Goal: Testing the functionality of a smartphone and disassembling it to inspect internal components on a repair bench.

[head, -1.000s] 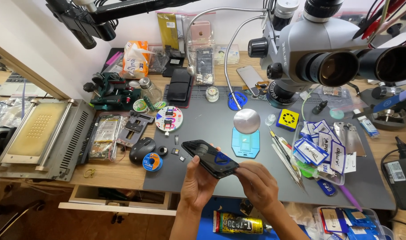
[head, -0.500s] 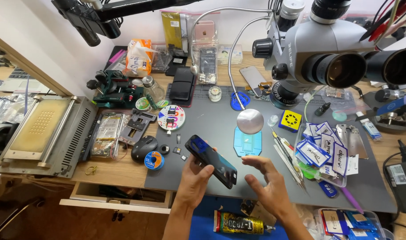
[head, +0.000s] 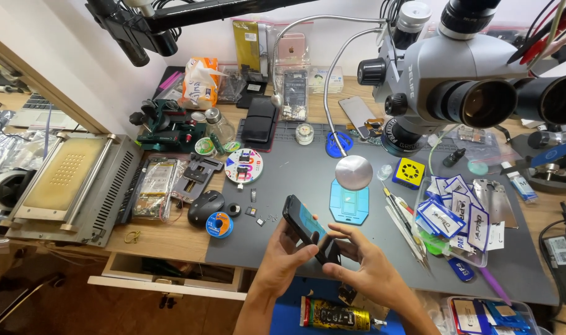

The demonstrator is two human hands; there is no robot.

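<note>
Phone: a dark smartphone [head: 307,228] held tilted above the grey work mat [head: 295,186], near the bench's front edge.
Left hand: the left hand [head: 283,257] grips the phone from below, fingers curled around its lower edge.
Right hand: the right hand [head: 366,267] sits at the phone's 4 o'clock, fingertips pinching its lower right corner.
Surroundings: a blue plastic jig [head: 349,203] at 1 o'clock; small loose parts [head: 258,214] and a solder spool [head: 219,224] at 9 o'clock; a microscope [head: 456,80] at 1 o'clock, further off.
Risk: gripped only by its edges, the phone could probably slip and drop onto the loose parts, scratching its glass.
</note>
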